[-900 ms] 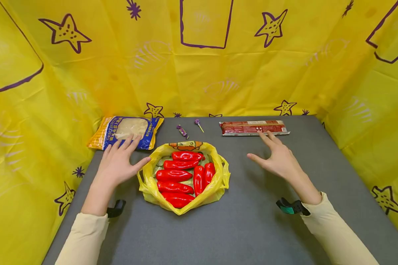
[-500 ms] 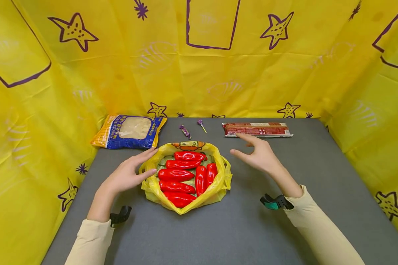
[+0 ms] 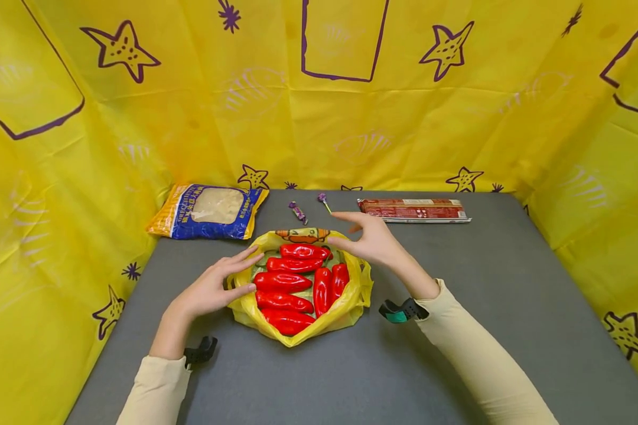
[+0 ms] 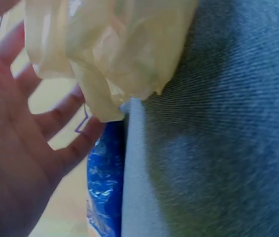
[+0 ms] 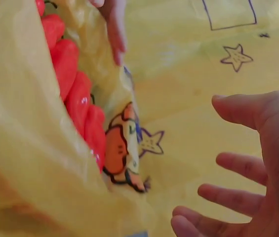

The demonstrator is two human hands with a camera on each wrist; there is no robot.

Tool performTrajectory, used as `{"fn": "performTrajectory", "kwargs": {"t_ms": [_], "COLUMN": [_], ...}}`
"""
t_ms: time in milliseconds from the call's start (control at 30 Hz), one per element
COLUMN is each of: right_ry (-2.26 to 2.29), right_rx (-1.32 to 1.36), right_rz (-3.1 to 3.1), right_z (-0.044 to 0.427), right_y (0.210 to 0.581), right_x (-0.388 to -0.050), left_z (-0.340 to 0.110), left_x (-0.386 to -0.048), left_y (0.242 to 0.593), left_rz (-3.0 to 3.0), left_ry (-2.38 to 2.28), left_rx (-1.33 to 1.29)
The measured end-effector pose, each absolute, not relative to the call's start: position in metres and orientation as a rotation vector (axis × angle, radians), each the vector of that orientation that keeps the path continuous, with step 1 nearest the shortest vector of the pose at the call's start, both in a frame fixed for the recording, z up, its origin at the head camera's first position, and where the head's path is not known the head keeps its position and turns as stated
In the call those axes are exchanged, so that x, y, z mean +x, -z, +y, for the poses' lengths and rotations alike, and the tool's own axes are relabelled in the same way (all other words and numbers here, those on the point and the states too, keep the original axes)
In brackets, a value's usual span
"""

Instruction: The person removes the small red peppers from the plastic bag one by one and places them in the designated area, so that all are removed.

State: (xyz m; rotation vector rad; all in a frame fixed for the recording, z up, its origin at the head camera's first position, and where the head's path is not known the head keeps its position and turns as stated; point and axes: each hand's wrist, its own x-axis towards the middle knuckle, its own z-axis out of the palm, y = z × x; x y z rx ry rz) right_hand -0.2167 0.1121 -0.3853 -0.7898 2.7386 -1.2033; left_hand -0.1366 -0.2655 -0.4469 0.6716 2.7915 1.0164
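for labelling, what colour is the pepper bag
The bag is mostly yellow, clearest in head view.

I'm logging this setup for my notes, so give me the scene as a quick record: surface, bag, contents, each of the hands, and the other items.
Surface: gray table, yellow sheet behind and at both sides
Bag: yellow bag, open at the top
Contents: at least seven red peppers
Left hand: fingers out at the bag's left rim; contact unclear
Right hand: fingers spread near the bag's far right rim, holding nothing
Other items, left to right: blue pack, candy, lollipop, red pack
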Motion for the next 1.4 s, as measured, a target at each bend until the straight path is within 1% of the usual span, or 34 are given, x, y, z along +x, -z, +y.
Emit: {"fn": "performTrajectory", "kwargs": {"t_ms": [267,467,667,867,1100,1400], "right_ry": [1.245,1.22,1.158,1.116,1.039,0.932], "right_rx": [-0.923,-0.898,-0.894,-0.875,-0.929,-0.934], "right_rz": [2.593,2.526,2.491,2.493,2.526,2.494], "right_z": [0.08,0.053,0.034,0.024,0.014,0.013], "right_y": [0.388,0.393,0.408,0.424,0.436,0.447], "right_x": [-0.231,-0.246,-0.258,-0.264,-0.269,-0.279], "left_z": [-0.268,-0.269,-0.269,-0.269,-0.269,-0.269], "left_x": [-0.143,-0.15,-0.152,-0.151,-0.149,-0.147], "left_y": [0.462,0.472,0.479,0.48,0.482,0.483], "left_rz": [2.698,2.588,2.542,2.536,2.547,2.587], "left_ry": [-1.125,-1.217,-1.266,-1.278,-1.252,-1.181], "left_rx": [0.546,0.444,0.455,0.461,0.464,0.422]}}
